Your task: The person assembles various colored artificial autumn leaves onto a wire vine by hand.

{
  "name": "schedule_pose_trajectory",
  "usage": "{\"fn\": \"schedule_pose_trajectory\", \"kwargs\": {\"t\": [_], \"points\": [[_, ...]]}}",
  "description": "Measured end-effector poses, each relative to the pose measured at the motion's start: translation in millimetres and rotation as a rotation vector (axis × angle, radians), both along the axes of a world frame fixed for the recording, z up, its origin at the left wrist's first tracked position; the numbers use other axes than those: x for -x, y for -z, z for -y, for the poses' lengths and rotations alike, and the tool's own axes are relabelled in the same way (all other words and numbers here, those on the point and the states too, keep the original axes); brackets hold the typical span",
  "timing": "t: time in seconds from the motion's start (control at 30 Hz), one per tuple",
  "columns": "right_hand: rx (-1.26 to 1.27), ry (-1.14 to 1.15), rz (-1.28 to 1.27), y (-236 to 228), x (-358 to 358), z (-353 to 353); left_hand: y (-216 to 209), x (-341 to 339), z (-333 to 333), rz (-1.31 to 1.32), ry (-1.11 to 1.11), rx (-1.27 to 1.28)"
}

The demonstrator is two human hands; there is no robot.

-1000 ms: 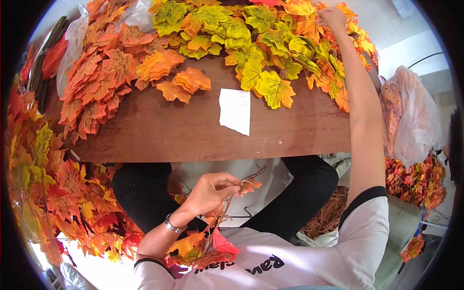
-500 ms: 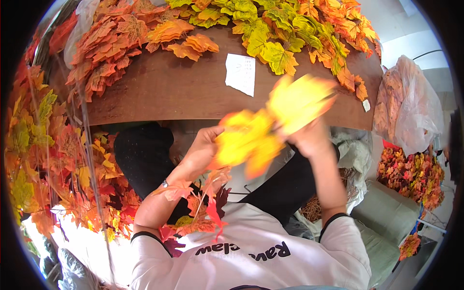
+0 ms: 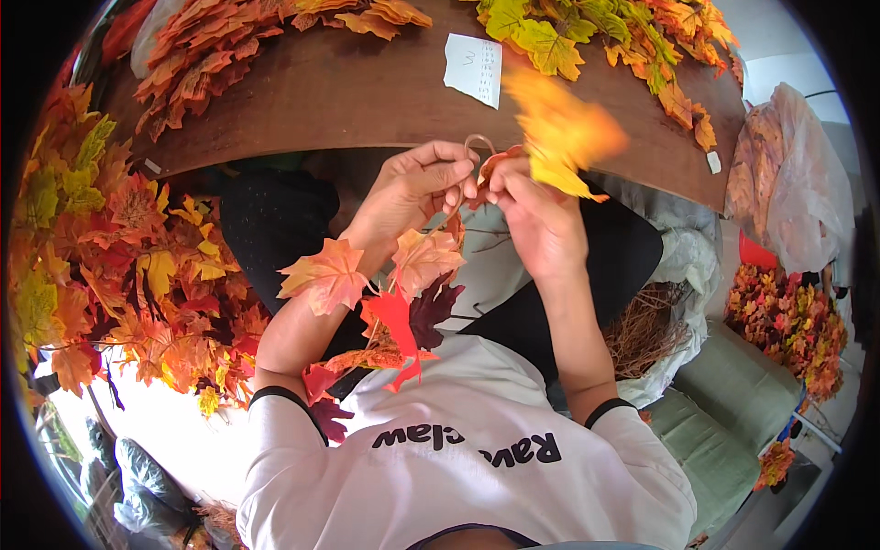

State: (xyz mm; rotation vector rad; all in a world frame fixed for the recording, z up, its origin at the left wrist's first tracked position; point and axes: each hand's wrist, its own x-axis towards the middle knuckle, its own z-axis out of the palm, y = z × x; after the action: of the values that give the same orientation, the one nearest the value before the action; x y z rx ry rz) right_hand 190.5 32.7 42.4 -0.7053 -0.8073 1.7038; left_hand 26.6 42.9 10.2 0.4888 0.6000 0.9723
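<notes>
My left hand point(image 3: 408, 191) is closed in a pinch on the stem of an artificial maple leaf garland point(image 3: 332, 277), near its curled hook-like end point(image 3: 478, 142). The garland's peach, red and dark maroon leaves hang down over my left forearm and shirt. Close beside it, my right hand point(image 3: 547, 225) is closed, fingertips pressed together at the stem. Yellow-orange artificial leaves point(image 3: 564, 128), smeared by motion, stick up from the right hand over the table edge. Just where their stem meets the garland is hidden by my fingers.
Piles of orange leaves point(image 3: 206, 60) and yellow-green leaves point(image 3: 550, 41) lie on the brown table point(image 3: 321, 105), with a torn paper slip point(image 3: 473, 71). More garlands point(image 3: 128, 275) hang at left. To the right are a clear plastic bag point(image 3: 788, 179) and a sack of brown stems point(image 3: 653, 330).
The yellow-orange leaves have gone from between my hands to above the right hand. My hands have come together at the stem, its hooked end now visible. The view has shifted, so the table sits higher.
</notes>
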Motion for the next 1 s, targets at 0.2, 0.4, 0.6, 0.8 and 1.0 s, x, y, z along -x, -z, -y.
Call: {"fn": "schedule_pose_trajectory", "kwargs": {"t": [0.2,0.4,0.6,0.8,1.0], "points": [[-0.151,0.166,0.054,-1.0,12.9,1.7,-5.4,6.3,3.0,0.136,-0.052,-0.038],[-0.392,-0.046,0.328,-16.5,14.4,-1.5,-7.8,0.7,9.7,-0.106,-0.091,-0.127],[-0.144,0.104,0.430,5.8,12.9,-6.4,-7.9,3.5,6.6,0.004,-0.106,-0.102],[0.319,-0.068,-0.223,20.4,20.4,-8.7,-7.6,-1.9,7.9,0.143,-0.069,-0.078],[0.380,-0.039,-0.302,22.7,23.7,-5.6,-9.5,-2.9,9.2,0.220,-0.037,-0.102]]}}
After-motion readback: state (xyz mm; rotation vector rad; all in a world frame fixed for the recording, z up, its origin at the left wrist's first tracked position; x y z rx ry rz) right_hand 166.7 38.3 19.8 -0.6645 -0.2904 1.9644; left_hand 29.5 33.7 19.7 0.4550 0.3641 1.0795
